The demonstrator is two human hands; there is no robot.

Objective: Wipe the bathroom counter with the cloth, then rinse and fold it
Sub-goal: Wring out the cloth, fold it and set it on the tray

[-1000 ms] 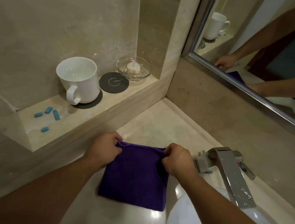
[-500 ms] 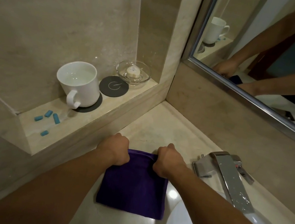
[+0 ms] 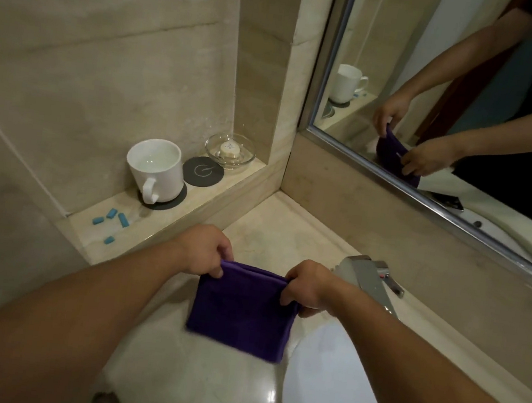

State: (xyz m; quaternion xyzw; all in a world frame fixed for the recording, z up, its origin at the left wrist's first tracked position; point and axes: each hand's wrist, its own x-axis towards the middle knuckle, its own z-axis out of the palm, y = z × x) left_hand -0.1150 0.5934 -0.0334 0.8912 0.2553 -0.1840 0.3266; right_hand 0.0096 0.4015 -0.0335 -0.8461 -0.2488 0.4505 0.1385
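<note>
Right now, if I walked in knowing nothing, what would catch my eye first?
Probably the purple cloth, folded to a square and held by its top corners between the left hand and the right hand, above the pale counter. Next, the white mug on the ledge to the left, with small blue pieces beside it. The mirror on the right repeats the hands and cloth.

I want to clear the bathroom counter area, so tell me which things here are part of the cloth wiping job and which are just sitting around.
Part of the job:
purple cloth, held by left hand and right hand
counter
faucet
sink

Just lying about, on the ledge:
white mug
black coasters
glass dish
blue pieces
</note>
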